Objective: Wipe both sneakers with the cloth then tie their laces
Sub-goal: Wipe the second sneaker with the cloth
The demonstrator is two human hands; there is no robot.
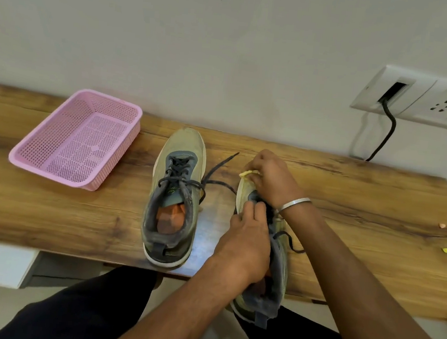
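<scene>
Two sneakers on desk [351, 187]: left sneaker [173, 192] untied beside pink basket [78, 139]. Left hand [245, 242] fingers curled, grips right sneaker [274, 278] at tongue; right hand [270, 179] pinches yellow cloth [248, 173] on its toe.

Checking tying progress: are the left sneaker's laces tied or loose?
Loose: the left sneaker's lace ends trail untied across the table.

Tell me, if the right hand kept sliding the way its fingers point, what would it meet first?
Probably nothing soon: the right hand, pinching a yellow cloth, points toward bare wooden table, then the white wall. Depth is uncertain.
</scene>
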